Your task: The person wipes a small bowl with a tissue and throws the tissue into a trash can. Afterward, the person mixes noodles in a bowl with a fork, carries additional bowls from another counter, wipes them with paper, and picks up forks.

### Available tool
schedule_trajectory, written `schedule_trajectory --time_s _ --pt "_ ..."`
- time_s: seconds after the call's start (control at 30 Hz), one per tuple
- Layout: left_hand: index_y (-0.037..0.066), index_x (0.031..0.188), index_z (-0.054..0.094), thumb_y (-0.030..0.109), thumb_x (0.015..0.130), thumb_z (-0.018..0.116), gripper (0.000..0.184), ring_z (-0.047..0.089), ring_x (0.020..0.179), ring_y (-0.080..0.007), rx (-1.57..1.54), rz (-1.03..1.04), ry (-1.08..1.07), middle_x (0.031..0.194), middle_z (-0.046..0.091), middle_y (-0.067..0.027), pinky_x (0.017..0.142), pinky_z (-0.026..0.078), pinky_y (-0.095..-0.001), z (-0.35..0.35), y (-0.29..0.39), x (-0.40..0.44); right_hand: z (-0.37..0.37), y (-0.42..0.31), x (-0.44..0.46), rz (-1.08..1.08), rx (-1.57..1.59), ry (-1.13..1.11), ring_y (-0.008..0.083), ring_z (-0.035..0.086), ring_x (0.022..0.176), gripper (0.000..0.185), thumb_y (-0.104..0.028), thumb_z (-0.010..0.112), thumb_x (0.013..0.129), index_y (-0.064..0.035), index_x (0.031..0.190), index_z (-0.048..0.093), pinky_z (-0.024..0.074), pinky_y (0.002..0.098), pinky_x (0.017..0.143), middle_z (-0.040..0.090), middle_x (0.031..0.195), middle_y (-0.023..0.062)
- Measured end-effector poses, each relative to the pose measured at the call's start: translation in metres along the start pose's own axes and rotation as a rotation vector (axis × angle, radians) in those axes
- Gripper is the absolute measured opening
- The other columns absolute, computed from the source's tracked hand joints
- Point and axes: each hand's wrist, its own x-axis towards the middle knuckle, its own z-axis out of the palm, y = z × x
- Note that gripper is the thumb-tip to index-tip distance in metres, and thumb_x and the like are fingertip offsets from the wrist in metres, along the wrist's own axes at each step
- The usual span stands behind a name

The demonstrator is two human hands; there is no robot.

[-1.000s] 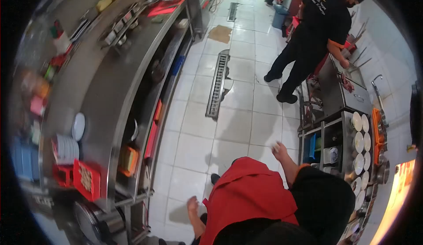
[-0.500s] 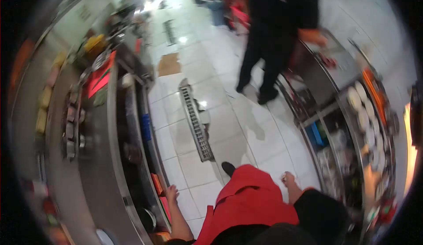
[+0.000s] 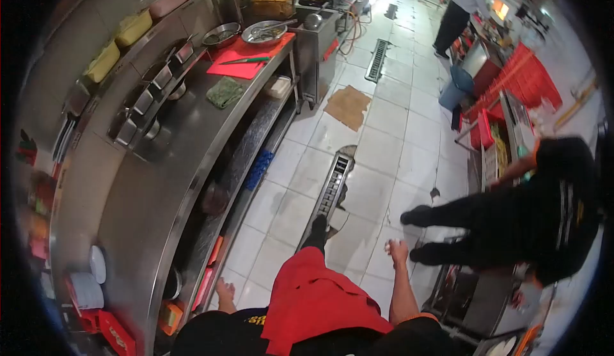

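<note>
White-tiled floor (image 3: pixel 377 183), long drain grate (image 3: pixel 331 186) let into it, steel bench (image 3: pixel 144 202) running along the left. Toward the bench's far end, a red board (image 3: pixel 233 69) under a green-handled knife (image 3: pixel 252 60), with a green cloth (image 3: pixel 224 92) nearer; stacked white plates (image 3: pixel 85 290) at the near end. Left hand (image 3: pixel 226 294) low, grip loosely spread, near a red object (image 3: pixel 203 289) stowed under the bench. Right hand (image 3: pixel 396 251) over the floor, near the black shoe (image 3: pixel 427 253) of a co-worker (image 3: pixel 563 209), grip curled; impossible to tell whether pinching anything.
</note>
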Motion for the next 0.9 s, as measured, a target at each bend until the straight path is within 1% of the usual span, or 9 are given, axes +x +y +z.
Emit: schedule_trajectory --time_s 0.1,0.17,0.23,0.43,0.57,0.73,0.8,0.83,0.9 --pt "0.011 0.108 0.055 0.04 0.088 0.056 0.035 0.054 0.081 -0.0225 0.292 0.099 0.108 0.103 0.052 -0.0091 0.059 0.046 -0.0373 0.115 0.013 -0.036 -0.004 0.02 0.039 0.199 -0.245 0.149 0.0192 0.064 0.062 0.036 -0.033 0.071 0.08 0.002 0.089 0.065 0.0532 0.0335 0.055 0.065 0.074 0.0131" --pt "0.011 0.105 0.057 0.037 0.09 0.054 0.03 0.052 0.075 -0.0199 0.482 0.119 -0.028 0.096 0.054 -0.0065 0.058 0.046 -0.0348 0.214 -0.011 0.014 -0.009 0.087 0.071 0.438 0.115 0.045 0.0189 0.063 0.062 0.055 -0.028 0.07 0.08 0.0068 0.121 0.055 0.0518 0.0321 0.05 0.066 0.084 0.0136" --pt "0.011 0.102 0.06 0.033 0.093 0.051 0.026 0.051 0.069 -0.0173 0.582 0.175 -0.085 0.089 0.056 -0.0039 0.057 0.045 -0.0323 0.347 -0.038 0.034 -0.019 0.054 0.056 0.516 0.159 0.048 0.0188 0.064 0.066 0.05 -0.029 0.068 0.082 0.0067 0.116 0.059 0.0525 0.0307 0.05 0.067 0.086 0.0136" --pt "0.005 0.126 0.054 0.028 0.096 0.054 0.038 0.061 0.092 -0.0157 0.995 0.394 -1.061 0.11 0.063 -0.007 0.079 0.049 -0.0291 0.809 -0.029 -0.241 -0.003 0.078 0.082 0.559 -0.138 0.058 0.0247 0.063 0.067 0.031 -0.025 0.068 0.08 0.0034 0.093 0.067 0.049 0.0361 0.05 0.065 0.084 0.0146" --pt "0.004 0.125 0.055 0.031 0.093 0.06 0.043 0.06 0.093 -0.014 1.075 0.537 -1.278 0.109 0.062 -0.0066 0.076 0.048 -0.0268 0.997 -0.06 -0.317 0.029 0.027 0.166 0.966 0.476 0.391 0.0238 0.06 0.064 0.033 -0.026 0.07 0.077 0.0048 0.089 0.066 0.0475 0.0378 0.051 0.063 0.08 0.0138" --pt "0.001 0.101 0.063 0.023 0.092 0.054 0.026 0.057 0.072 -0.0119 1.453 0.682 -1.071 0.081 0.063 -0.0039 0.062 0.045 -0.0271 1.09 -0.079 -0.244 -0.023 -0.08 0.375 0.743 0.253 0.296 0.0219 0.061 0.064 0.033 -0.026 0.072 0.077 0.0043 0.088 0.065 0.0484 0.0394 0.049 0.062 0.076 0.0109" --pt "0.007 0.073 0.059 0.022 0.091 0.052 0.025 0.045 0.049 -0.0105 1.454 0.46 -1.01 0.06 0.052 -0.0001 0.044 0.034 -0.0278 1.09 -0.077 -0.23 -0.061 -0.141 0.476 0.581 -0.087 0.275 0.0334 0.065 0.083 0.049 -0.039 0.071 0.079 0.0059 0.098 0.064 0.0517 0.0426 0.074 0.067 0.092 0.0214" --pt "0.008 0.071 0.059 0.02 0.089 0.051 0.023 0.044 0.045 -0.0112 1.392 0.353 -0.839 0.06 0.053 -0.0014 0.041 0.033 -0.0267 1.083 -0.08 -0.234 -0.06 -0.106 0.543 0.427 -0.135 0.395 0.0276 0.067 0.069 0.042 -0.038 0.069 0.082 0.0006 0.097 0.066 0.0492 0.0397 0.054 0.067 0.08 0.0171" --pt "0.008 0.069 0.056 0.016 0.085 0.051 0.019 0.048 0.048 -0.0144 1.343 0.172 -0.682 0.058 0.052 -0.0042 0.042 0.038 -0.0294 1.065 -0.084 -0.201 -0.092 -0.154 0.643 0.2 -0.338 0.565 0.0204 0.062 0.062 0.033 -0.031 0.068 0.084 -0.0006 0.093 0.062 0.0475 0.0339 0.052 0.065 0.076 0.0127"
